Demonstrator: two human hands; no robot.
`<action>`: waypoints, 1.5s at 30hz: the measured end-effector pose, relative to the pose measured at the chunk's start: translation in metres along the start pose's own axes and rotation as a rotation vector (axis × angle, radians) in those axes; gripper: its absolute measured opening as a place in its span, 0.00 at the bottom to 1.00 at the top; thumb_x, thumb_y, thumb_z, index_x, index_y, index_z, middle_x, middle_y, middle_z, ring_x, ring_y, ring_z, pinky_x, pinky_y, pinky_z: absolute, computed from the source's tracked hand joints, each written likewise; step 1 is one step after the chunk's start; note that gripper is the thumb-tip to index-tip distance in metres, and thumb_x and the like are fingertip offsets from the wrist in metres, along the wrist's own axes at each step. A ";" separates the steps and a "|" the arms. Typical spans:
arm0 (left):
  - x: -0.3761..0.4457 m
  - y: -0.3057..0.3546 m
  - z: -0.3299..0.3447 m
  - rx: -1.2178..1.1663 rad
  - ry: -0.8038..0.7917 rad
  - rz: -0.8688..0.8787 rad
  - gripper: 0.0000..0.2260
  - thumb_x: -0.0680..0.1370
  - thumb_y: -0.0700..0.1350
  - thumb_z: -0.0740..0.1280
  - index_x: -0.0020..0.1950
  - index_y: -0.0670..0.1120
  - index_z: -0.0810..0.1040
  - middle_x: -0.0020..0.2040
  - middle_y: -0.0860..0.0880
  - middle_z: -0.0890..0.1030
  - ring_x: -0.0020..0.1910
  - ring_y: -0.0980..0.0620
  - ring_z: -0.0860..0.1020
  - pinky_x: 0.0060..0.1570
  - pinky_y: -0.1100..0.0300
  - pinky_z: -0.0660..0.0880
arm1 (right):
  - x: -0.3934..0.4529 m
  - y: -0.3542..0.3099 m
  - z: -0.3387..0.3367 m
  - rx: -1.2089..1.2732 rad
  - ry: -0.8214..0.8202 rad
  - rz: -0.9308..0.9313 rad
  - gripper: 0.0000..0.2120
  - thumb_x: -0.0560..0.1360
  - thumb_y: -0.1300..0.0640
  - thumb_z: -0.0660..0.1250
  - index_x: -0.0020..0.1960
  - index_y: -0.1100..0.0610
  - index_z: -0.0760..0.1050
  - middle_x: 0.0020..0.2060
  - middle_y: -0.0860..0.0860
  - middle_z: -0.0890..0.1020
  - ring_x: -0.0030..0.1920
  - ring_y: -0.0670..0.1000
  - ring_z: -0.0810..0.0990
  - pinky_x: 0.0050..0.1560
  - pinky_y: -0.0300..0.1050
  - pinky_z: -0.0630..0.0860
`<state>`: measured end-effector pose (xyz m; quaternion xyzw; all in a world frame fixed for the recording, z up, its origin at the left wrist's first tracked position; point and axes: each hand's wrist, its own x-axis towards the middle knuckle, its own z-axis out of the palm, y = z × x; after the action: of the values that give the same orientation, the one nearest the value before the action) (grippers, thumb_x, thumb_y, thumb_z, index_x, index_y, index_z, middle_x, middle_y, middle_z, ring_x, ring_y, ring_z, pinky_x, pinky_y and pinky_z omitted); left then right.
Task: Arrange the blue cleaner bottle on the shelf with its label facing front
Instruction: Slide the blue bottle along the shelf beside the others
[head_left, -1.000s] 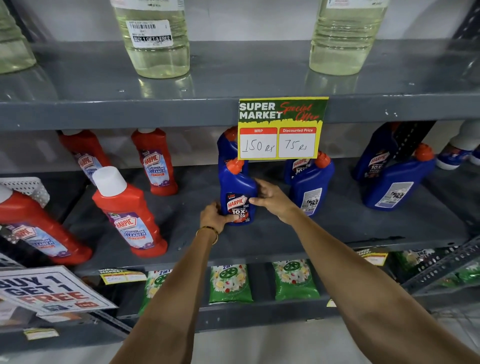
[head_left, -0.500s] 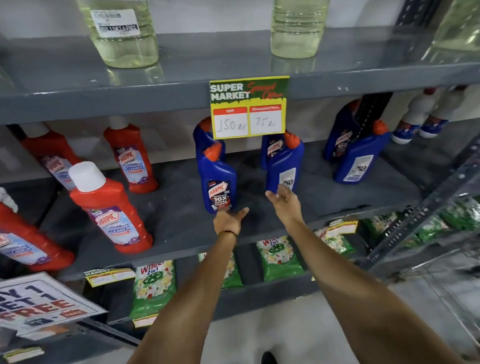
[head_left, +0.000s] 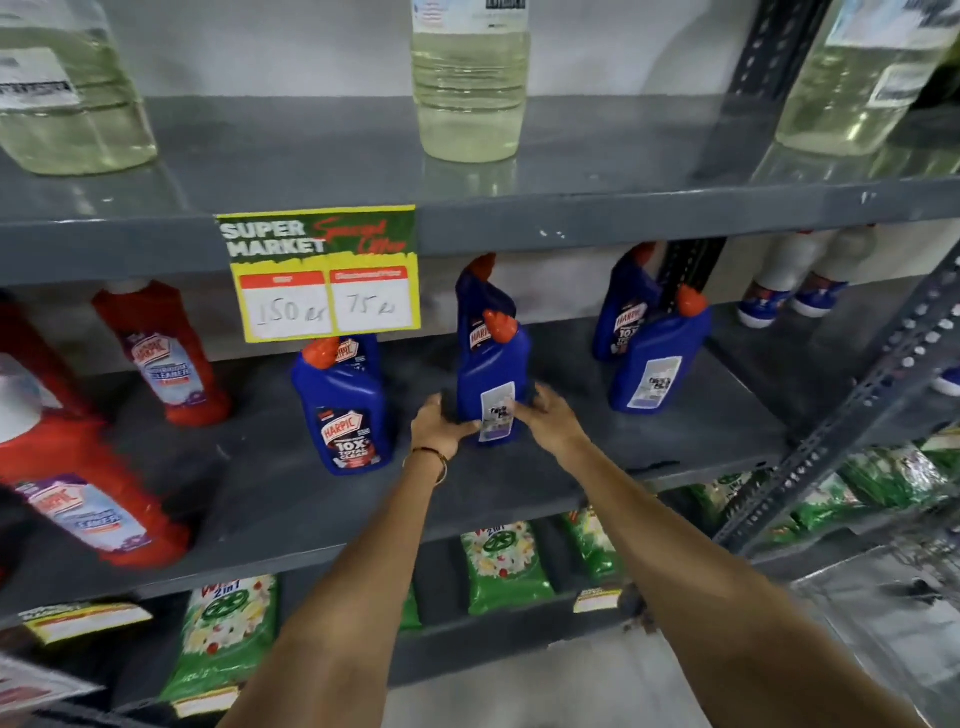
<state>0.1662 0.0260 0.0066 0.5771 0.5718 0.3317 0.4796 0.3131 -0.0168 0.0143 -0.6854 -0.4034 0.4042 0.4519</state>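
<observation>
Our left hand (head_left: 441, 422) and right hand (head_left: 545, 415) clasp the blue cleaner bottle (head_left: 491, 379) right of the price sign (head_left: 322, 273), its back label toward us.

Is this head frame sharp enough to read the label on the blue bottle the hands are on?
Head view: no; motion blur smears the back label of the held blue cleaner bottle and both hands; wide-angle distortion bows the shelf edge.

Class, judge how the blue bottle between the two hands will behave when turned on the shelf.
The blue bottle looks like rigid plastic, so probably stiff. Tall on a narrow base, it may tip if pushed high. Both the left hand and right hand grip low, likely steadying it.
</observation>
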 end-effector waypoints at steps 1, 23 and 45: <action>0.004 0.000 0.004 0.027 -0.009 0.007 0.29 0.65 0.36 0.75 0.64 0.37 0.69 0.62 0.38 0.77 0.61 0.41 0.75 0.61 0.48 0.73 | 0.006 -0.001 -0.004 -0.014 -0.035 -0.022 0.22 0.73 0.60 0.67 0.66 0.61 0.68 0.63 0.61 0.76 0.62 0.60 0.75 0.65 0.60 0.71; -0.010 0.023 0.031 0.096 0.215 0.254 0.19 0.58 0.49 0.78 0.39 0.45 0.72 0.34 0.51 0.77 0.33 0.50 0.75 0.32 0.58 0.73 | 0.031 -0.026 -0.011 0.207 -0.324 -0.148 0.28 0.65 0.52 0.75 0.61 0.53 0.70 0.54 0.51 0.81 0.55 0.51 0.81 0.52 0.44 0.78; 0.012 0.014 0.030 -0.465 -0.388 -0.136 0.14 0.69 0.42 0.72 0.52 0.50 0.76 0.48 0.51 0.82 0.47 0.51 0.81 0.47 0.53 0.79 | 0.042 -0.027 -0.055 0.383 -0.571 -0.110 0.23 0.64 0.57 0.74 0.58 0.53 0.77 0.54 0.53 0.82 0.56 0.53 0.80 0.53 0.46 0.80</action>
<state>0.2004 0.0339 0.0079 0.4648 0.4158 0.3043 0.7200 0.3734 0.0128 0.0468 -0.4247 -0.4667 0.6230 0.4624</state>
